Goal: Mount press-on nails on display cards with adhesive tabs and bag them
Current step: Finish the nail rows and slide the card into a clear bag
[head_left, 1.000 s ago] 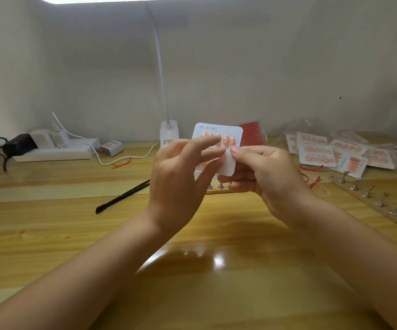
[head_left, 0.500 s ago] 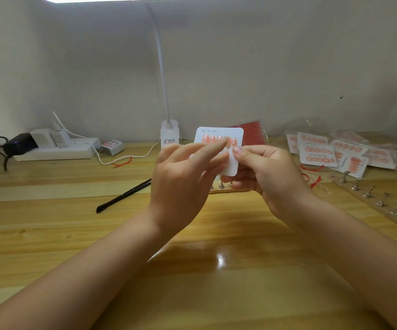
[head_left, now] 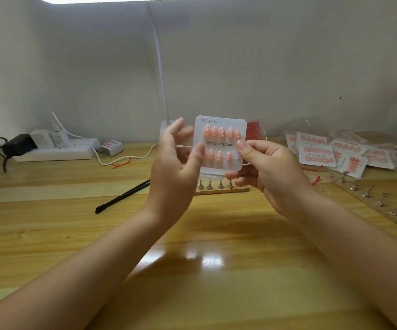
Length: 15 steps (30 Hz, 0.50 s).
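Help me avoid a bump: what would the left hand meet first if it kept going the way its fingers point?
Probably the lamp base just beyond the left hand; depth is unclear.

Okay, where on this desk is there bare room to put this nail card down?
Bare wood lies in front of the tweezers and the nail stand, under your forearms. It is crowded at the right by the bagged cards and the long peg strip, and at back left by the power strip.

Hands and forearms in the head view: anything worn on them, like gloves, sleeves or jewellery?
Nothing worn that shows. The left hand and right hand are bare, without gloves, rings or a watch. Both forearms are bare to the frame edge. The visible fingernails are short and plain.
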Each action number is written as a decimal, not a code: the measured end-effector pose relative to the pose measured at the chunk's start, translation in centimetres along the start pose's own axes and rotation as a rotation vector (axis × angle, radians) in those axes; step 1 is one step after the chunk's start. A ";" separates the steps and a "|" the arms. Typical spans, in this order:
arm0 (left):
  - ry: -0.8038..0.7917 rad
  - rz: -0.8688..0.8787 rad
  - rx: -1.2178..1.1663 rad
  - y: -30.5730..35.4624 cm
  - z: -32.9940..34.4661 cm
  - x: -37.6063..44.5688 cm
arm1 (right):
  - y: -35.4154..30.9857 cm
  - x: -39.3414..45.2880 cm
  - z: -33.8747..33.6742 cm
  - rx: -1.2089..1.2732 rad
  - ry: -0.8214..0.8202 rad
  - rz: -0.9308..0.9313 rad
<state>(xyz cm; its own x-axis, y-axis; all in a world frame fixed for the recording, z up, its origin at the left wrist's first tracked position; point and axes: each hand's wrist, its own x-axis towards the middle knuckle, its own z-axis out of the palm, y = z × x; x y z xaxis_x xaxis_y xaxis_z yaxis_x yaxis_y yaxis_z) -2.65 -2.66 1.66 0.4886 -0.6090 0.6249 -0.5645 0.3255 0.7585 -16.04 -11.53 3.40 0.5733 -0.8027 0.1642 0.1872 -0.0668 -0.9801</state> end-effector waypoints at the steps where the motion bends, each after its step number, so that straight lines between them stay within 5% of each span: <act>1: -0.020 -0.094 -0.069 0.0 -0.1 0.2 | 0.0 0.0 0.0 0.004 -0.009 0.009; 15: -0.026 -0.208 -0.243 -0.7 -0.2 0.4 | 1.2 0.5 -0.6 -0.107 -0.065 -0.050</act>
<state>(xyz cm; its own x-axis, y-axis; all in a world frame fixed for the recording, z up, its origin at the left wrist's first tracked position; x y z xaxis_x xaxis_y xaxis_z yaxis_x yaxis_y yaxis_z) -1.95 -3.01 1.38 0.5582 -0.6977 0.4491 -0.2769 0.3536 0.8935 -16.00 -12.33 2.22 0.6163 -0.7572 0.2166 0.1327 -0.1713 -0.9762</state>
